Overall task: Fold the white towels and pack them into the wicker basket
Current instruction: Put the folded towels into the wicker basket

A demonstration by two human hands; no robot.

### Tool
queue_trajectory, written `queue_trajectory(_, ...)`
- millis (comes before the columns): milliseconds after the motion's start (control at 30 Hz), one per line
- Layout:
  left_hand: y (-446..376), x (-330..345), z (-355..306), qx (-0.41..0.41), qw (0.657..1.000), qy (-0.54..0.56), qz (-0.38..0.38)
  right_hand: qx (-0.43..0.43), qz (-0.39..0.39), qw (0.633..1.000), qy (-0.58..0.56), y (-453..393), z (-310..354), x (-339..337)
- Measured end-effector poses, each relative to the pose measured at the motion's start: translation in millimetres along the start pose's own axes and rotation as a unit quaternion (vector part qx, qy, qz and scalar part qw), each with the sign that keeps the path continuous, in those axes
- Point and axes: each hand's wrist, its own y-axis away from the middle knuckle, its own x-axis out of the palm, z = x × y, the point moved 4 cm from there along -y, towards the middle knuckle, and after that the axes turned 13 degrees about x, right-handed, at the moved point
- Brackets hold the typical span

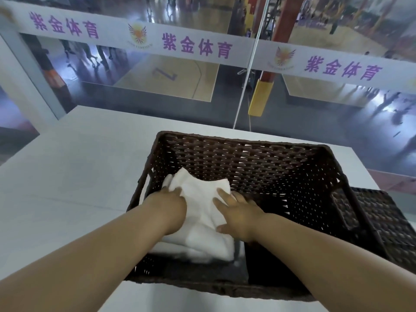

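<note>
- Both forearms are extended down into the basket [247, 154].
- Left hand [168, 206] and right hand [238, 212] are laid flat, fingers straight, on the folded towels [202, 221] at the basket's left side.

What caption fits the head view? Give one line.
Both hands, left and right, press folded towels into the basket.

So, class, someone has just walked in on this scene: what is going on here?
A person is packing folded white towels into a dark wicker basket that stands on a white table. Both hands are inside the basket: the left hand and the right hand rest on top of the stack, at the basket's left side. The rest of the basket looks unfilled. A second wicker piece sits to its right.
</note>
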Motion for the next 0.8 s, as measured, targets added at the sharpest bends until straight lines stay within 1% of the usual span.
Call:
queue_trajectory(33,1,-1,-1,-0.002,1.0,-0.008,0.014,0.003,0.003,1.0,0.009,0,0,0)
queue_trajectory(100,4,-7,-2,0.0,1.0,-0.029,0.008,0.003,-0.005,1.0,0.031,3,-1,-5)
queue_trajectory(200,15,-20,1,0.008,0.996,-0.066,-0.052,0.005,-0.031,0.997,0.071,18,-6,-23)
queue_trajectory(333,47,-33,5,-0.01,0.994,-0.033,-0.1,0.025,-0.054,0.997,0.057,55,-19,-46)
queue_trajectory(467,85,-49,-11,0.006,0.983,0.001,-0.186,0.059,-0.056,0.995,0.057,112,-38,-48)
queue_trajectory(567,113,-60,-37,0.022,0.972,0.034,-0.233,0.082,-0.089,0.992,0.028,161,-51,-43)
queue_trajectory(667,136,-66,-69,0.046,0.959,0.052,-0.274,0.094,-0.133,0.986,-0.034,213,-64,-33)
queue_trajectory(800,160,-64,-126,0.082,0.938,0.085,-0.325,0.135,-0.169,0.969,-0.116,275,-87,0)
